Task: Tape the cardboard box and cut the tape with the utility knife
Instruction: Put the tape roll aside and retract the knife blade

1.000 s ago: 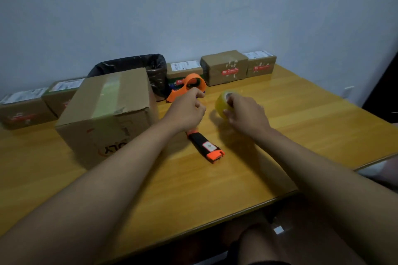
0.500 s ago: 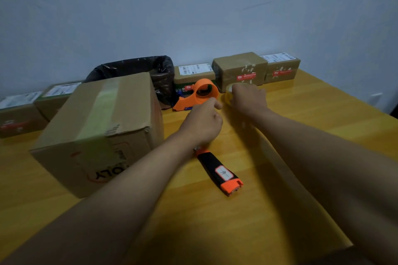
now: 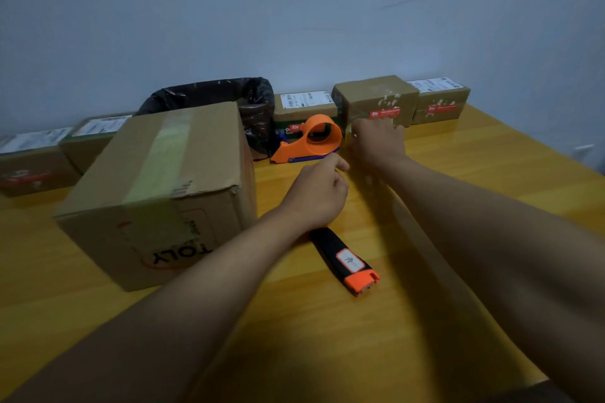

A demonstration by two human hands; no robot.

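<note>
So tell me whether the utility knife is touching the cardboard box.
Apart. The head view shows bare table between the utility knife and the cardboard box, with the left forearm crossing that gap.

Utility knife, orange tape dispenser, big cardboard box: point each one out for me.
Utility knife (image 3: 343, 260): head view, on the black handle by its white label.
Orange tape dispenser (image 3: 304, 144): head view, on its orange body.
Big cardboard box (image 3: 170, 154): head view, on its taped top face.

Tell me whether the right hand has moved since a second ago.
Yes. The right hand went away from the utility knife toward the small parcels at the wall.
</note>
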